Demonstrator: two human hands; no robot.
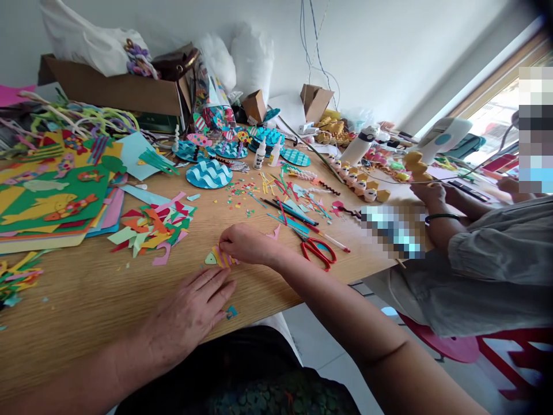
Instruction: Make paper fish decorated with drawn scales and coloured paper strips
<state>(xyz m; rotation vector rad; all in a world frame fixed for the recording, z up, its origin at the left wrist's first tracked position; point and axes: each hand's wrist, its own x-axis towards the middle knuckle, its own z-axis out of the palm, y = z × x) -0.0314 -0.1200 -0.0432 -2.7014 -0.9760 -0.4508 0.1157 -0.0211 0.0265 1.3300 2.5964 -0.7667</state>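
A small paper fish (220, 257) with a pale green head and yellow and pink stripes lies flat on the wooden table (86, 294). Over its tail end, my right hand (248, 245) is closed, fingertips pinched down on the fish. My left hand (190, 311) rests on the table with fingers spread, its fingertips at the lower edge of the fish. Beside the left thumb is a blue paper scrap (232, 312). A pink scrap (275, 233) lies just beyond the right hand.
Red-handled scissors (318, 253) and pens lie right of my hands. Paper scraps (158, 227) and coloured sheets (56, 190) cover the left. Glue bottles (260, 153) and blue wavy discs (209, 174) stand behind. At right, a person's hands (432, 196) hold a yellow piece.
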